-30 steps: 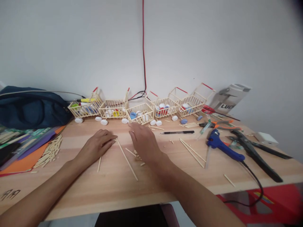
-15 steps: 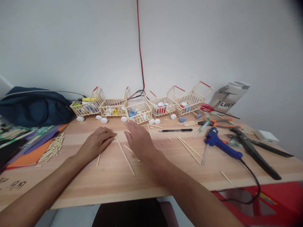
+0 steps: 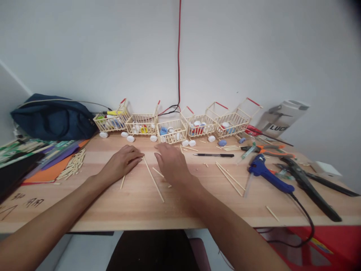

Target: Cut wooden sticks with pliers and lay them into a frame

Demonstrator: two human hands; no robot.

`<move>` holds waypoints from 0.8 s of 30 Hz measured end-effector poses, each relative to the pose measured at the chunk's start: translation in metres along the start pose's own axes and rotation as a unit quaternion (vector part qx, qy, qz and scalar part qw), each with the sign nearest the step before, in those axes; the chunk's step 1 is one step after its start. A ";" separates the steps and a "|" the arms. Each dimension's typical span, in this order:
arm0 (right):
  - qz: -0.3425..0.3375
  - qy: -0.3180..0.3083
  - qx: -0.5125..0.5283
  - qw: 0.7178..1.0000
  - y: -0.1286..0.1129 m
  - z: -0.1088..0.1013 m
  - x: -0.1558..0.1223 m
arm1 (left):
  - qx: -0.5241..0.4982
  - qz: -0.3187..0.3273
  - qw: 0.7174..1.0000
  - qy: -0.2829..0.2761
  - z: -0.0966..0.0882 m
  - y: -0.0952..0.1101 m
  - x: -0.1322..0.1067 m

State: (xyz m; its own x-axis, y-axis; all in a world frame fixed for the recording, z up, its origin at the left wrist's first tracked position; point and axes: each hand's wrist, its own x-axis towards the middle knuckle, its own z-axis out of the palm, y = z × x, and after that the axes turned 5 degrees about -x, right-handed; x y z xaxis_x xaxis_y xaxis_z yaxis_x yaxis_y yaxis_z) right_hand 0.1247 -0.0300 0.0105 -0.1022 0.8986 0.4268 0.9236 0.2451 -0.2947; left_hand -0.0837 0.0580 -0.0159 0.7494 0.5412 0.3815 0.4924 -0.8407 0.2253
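On the tabletop, my left hand (image 3: pixel 123 162) rests palm down with its fingers stretched out. Its fingertips are at the upper end of a long thin wooden stick (image 3: pixel 153 180), and I cannot tell if they press on it. Another wooden stick (image 3: pixel 123 182) pokes out from under that hand. My right hand (image 3: pixel 172 163) lies to the right, thumb apart from its fingers, in front of the middle mini shopping cart (image 3: pixel 172 132). A short stick (image 3: pixel 158 172) runs beside its wrist. Nothing shows gripped in my right hand.
Several stick-built carts (image 3: pixel 201 126) stand along the wall. Rightward lie a black pen (image 3: pixel 213 155), two long sticks (image 3: pixel 230 178), a blue glue gun (image 3: pixel 270 176), orange-handled pliers (image 3: pixel 267 149) and black-handled cutters (image 3: pixel 311 190). Leftward are a stick pile (image 3: pixel 72 164) and a blue bag (image 3: pixel 53 118).
The camera view has shifted, so the whole scene sits further right. Both hands stay at nearly the same spots on the table, and the long stick has kept its place.
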 end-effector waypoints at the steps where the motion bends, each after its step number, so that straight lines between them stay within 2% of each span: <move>1: -0.001 -0.001 -0.007 1.000 -0.001 -0.001 0.000 | -0.004 0.005 1.000 0.003 0.000 0.000 0.000; 4: -0.021 -0.019 -0.026 0.999 -0.006 -0.004 -0.002 | -0.014 0.019 1.000 0.013 0.000 -0.001 0.001; 9: -0.101 -0.064 -0.037 0.992 -0.017 -0.007 -0.004 | -0.020 0.031 0.999 0.016 0.000 -0.001 0.001; 17: -0.153 -0.091 -0.031 0.984 -0.032 -0.017 -0.018 | -0.039 0.031 0.998 0.023 0.003 -0.004 -0.003; 21: -0.103 -0.130 -0.030 0.986 -0.038 -0.014 -0.039 | -0.041 0.039 0.998 0.024 0.003 -0.003 -0.003; 24: -0.039 -0.114 -0.027 0.992 -0.039 -0.005 -0.052 | -0.038 0.042 0.998 0.026 0.004 -0.005 -0.003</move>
State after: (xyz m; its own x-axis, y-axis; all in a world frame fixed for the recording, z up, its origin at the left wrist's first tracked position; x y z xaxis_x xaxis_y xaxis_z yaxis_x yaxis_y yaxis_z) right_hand 0.0961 -0.0881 0.0043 -0.2497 0.9382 0.2397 0.9272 0.3030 -0.2200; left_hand -0.0869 0.0601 -0.0214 0.7616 0.4686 0.4477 0.3922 -0.8832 0.2572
